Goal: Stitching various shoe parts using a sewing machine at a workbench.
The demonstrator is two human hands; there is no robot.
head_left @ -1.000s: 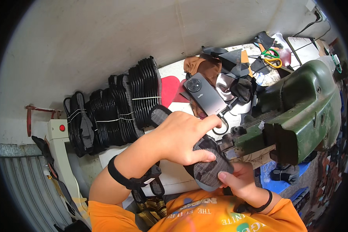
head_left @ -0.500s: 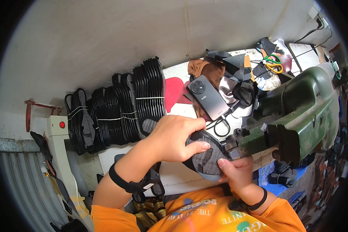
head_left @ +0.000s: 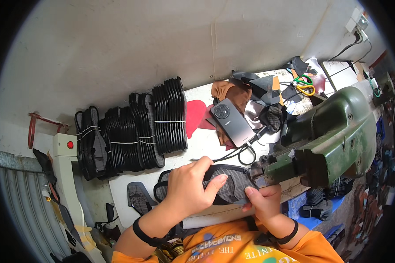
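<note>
Left hand point(head_left: 188, 186) half-curled over grey checked piece point(head_left: 231, 186), thumb on top, index finger at far edge. Right hand point(head_left: 267, 204) pinches its right end, just beside green machine point(head_left: 344, 142).

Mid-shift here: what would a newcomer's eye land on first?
Probably the bulky green machine at right, close by the grey checked piece that the left hand and right hand hold. Next, the tied black stacks at left, then the grey phone near the centre, camera side up.
</note>
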